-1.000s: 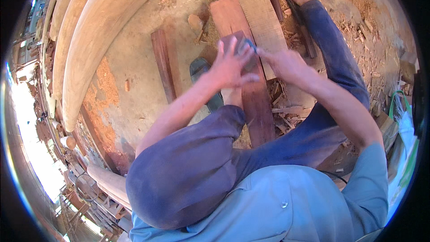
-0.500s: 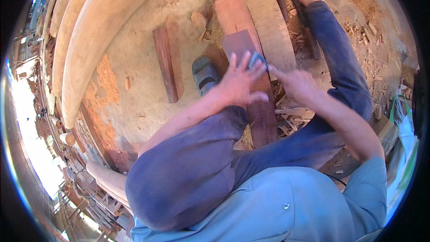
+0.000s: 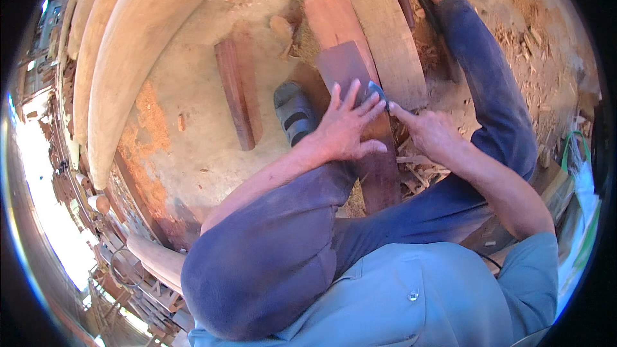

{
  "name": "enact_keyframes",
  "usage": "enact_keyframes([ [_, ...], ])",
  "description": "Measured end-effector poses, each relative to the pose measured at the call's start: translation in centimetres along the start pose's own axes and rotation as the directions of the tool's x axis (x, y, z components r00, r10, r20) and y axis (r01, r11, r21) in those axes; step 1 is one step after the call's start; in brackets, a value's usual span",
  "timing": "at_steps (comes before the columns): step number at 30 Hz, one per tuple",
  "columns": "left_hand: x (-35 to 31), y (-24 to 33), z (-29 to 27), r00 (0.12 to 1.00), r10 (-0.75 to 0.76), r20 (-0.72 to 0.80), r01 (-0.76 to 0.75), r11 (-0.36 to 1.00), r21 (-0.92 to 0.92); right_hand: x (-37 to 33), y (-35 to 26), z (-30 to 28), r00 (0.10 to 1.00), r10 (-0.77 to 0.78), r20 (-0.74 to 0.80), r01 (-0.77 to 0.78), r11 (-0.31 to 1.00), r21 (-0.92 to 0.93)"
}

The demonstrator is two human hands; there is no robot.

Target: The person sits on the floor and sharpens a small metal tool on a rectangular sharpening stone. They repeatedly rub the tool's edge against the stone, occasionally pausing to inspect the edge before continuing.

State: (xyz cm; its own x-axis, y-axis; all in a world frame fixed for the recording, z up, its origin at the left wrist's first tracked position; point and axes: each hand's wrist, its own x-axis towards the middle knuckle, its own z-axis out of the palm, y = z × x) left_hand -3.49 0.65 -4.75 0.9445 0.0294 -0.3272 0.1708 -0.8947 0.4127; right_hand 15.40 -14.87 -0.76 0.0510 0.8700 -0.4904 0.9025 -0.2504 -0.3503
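My left hand (image 3: 346, 127) lies with its fingers spread over a dark reddish-brown wooden piece (image 3: 340, 67), which rests on other boards. At its ring and little fingertips is a small blue-and-black tool (image 3: 377, 92), whose kind I cannot make out. My right hand (image 3: 432, 133) comes in from the right, its index finger stretched to the lower end of that tool and its other fingers curled. Below my left hand runs a long dark plank (image 3: 378, 177) between my legs. Under the upper end of the dark piece shows a lighter reddish board (image 3: 329, 18).
A thick pale plank (image 3: 384, 38) lies just right of the workpiece. A separate dark wood block (image 3: 234, 93) rests on the floor to the left. Large curved timbers (image 3: 125, 58) stand at the far left. Wood chips (image 3: 418, 173) litter the ground at right, near a white-and-green bag (image 3: 578, 202).
Both hands have shifted slightly toward me, with the tool moving along. My right index finger stays at the tool's end, and my left fingers remain spread.
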Motion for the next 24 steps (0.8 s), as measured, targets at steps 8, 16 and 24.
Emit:
enact_keyframes([
  [8,3.1,-4.7,-3.8,0.985,-0.104,-0.134,0.114,0.991,0.071,6.5,1.1,-1.9,0.972,-0.076,-0.222,0.074,0.997,-0.019],
  [16,1.6,-2.0,-2.2,0.998,-0.042,-0.045,0.048,0.989,0.139,3.2,0.5,-1.3,0.997,-0.002,-0.076,0.004,1.000,0.029],
  [24,0.4,-0.8,-0.7,0.996,0.026,-0.082,-0.020,0.998,0.062,2.0,1.2,0.3,0.993,-0.077,-0.088,0.076,0.997,-0.009],
])
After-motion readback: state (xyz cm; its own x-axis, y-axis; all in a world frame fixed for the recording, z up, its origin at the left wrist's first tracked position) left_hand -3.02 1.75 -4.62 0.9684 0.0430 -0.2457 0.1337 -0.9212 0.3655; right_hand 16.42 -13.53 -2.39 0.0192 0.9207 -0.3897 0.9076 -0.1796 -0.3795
